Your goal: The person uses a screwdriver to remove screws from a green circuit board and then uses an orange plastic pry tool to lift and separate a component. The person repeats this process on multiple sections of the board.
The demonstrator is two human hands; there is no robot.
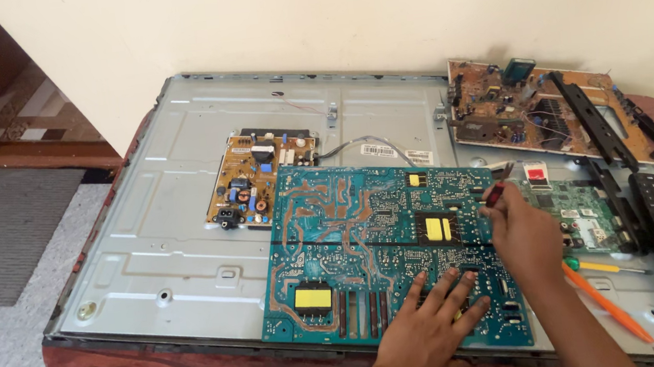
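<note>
A large teal circuit board [387, 254] with copper traces and yellow patches lies solder-side up on the grey metal panel [156, 250], near the front edge. The left hand [431, 330] presses flat on it, fingers spread. The right hand [522, 232] pinches a small red-handled tool [496, 191] at the board's right edge.

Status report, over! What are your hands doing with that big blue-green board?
Left hand flat on the teal circuit board, pinning it. Right hand grips a small red-handled tool at the board's right edge. Orange screwdriver lies nearby, clear.
</note>
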